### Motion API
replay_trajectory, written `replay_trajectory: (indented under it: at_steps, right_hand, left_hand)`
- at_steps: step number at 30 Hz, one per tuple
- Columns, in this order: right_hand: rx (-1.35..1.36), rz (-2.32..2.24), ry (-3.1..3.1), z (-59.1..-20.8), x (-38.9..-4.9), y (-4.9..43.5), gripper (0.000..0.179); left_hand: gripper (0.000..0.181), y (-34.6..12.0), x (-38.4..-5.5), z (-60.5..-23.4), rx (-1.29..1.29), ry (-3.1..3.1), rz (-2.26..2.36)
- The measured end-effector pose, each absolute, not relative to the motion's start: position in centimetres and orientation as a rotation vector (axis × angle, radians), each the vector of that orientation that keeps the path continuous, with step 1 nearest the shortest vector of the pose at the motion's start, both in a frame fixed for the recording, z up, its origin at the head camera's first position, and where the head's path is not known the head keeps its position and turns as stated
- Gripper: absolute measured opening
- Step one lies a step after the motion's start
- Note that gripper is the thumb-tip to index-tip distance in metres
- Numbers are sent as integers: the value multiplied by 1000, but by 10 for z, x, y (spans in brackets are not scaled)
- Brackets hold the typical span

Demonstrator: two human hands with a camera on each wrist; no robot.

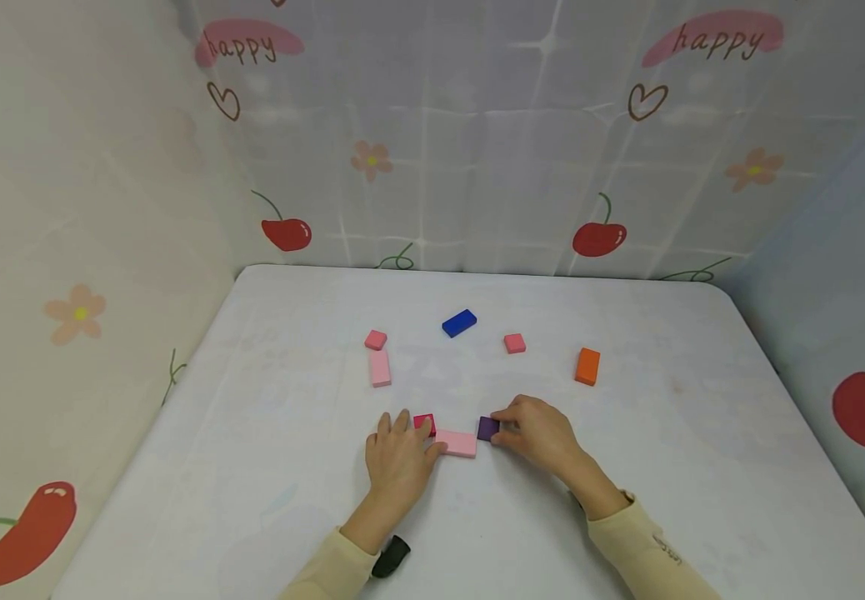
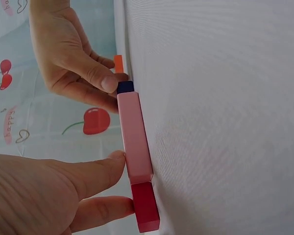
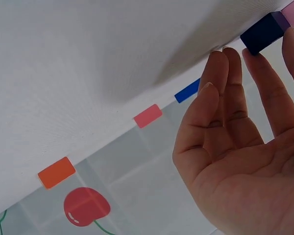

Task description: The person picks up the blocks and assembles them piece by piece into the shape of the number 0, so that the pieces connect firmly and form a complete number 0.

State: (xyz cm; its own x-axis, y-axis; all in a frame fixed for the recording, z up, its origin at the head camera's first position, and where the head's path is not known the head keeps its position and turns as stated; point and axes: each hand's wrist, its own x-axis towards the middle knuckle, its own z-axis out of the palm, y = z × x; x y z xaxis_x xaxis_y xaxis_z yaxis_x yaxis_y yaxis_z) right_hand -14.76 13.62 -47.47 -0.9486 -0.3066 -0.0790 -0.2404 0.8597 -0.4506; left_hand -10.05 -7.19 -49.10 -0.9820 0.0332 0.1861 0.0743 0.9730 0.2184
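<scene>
A light pink block (image 1: pixel 458 443) lies in front of the person, with a crimson block (image 2: pixel 146 208) at its left end and a dark purple block (image 1: pixel 487 429) at its right end. My left hand (image 1: pixel 399 457) touches the pink block with the thumb and the crimson block with a fingertip, its fingers loosely spread. Between thumb and index finger, my right hand (image 1: pixel 540 435) pinches the purple block. The left wrist view shows the blocks close together in a row; whether the purple one meets the pink is hard to tell.
Farther back on the white table (image 1: pixel 267 475) lie a blue block (image 1: pixel 459 323), an orange block (image 1: pixel 587 367) and a small pink block (image 1: pixel 514 343). To the left, another small pink block (image 1: pixel 376 340) sits behind a light pink block (image 1: pixel 380 368). Patterned curtains (image 1: pixel 477 125) border the table.
</scene>
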Motion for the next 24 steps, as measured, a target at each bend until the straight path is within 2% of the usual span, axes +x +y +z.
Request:
replay_trajectory:
  at_steps: [24]
  right_hand:
    - [-444, -639, 2888, -478, -148, 135, 35]
  left_hand:
    - [35, -72, -101, -493, -89, -2925, -328]
